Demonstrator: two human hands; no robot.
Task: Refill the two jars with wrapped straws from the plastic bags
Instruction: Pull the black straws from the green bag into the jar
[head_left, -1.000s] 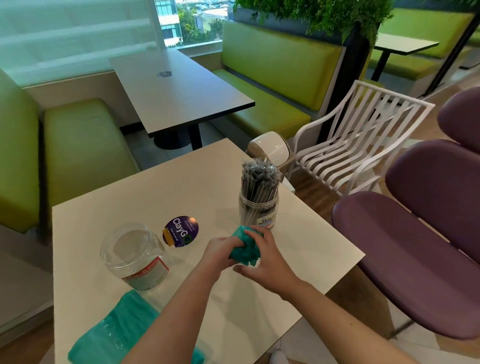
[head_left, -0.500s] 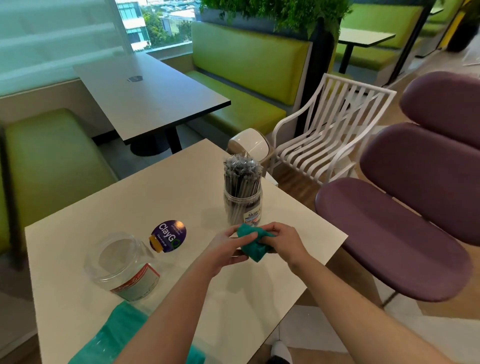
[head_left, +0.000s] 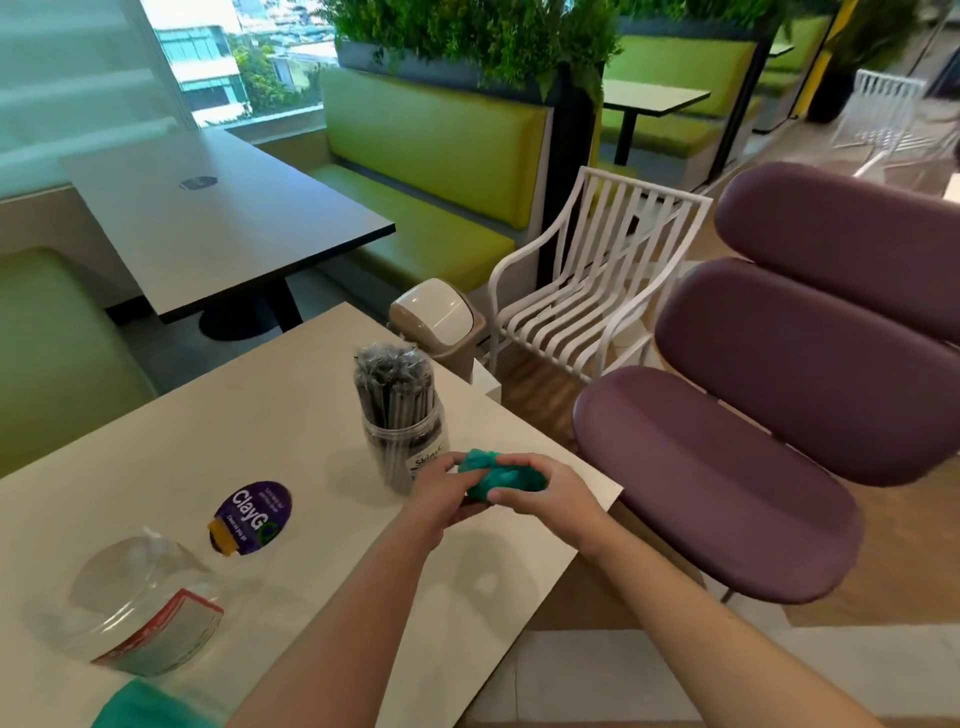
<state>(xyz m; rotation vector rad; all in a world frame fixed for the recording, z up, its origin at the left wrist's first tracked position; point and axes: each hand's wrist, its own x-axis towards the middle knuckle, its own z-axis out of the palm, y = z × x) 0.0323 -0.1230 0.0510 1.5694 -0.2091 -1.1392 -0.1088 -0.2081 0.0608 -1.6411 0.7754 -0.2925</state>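
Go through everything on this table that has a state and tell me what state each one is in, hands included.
Straw jar: upright, lidless, packed with wrapped straws.
Second jar: lidless, empty.
Crumpled teal bag: balled up, gripped by both hands.
Left hand: curled on the bag.
Right hand: curled on the bag.
Other teal bag: lying on the table.

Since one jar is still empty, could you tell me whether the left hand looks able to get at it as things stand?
Probably not right away: the left hand and right hand both grip the crumpled green bag. Otherwise, nothing lies between it and the empty jar.
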